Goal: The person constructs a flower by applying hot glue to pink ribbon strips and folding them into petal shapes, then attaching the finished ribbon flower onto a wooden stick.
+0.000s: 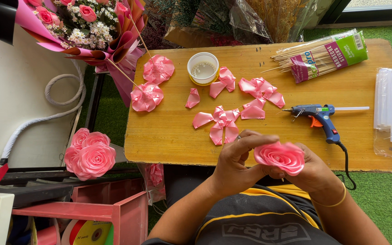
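Both forearms come up from the bottom of the view and meet in the middle, elbows bent and tucked close to the body. The left hand (234, 159) sits with its back to the camera, thumb stretched out long to the right and the other fingers curled under. The right hand (311, 170) is cupped, palm turned inward toward the left one, fingers mostly hidden, with a thin gold bangle (334, 202) on the wrist. The two hands are pretty much touching at the fingertips, both closed in a pinching grip.
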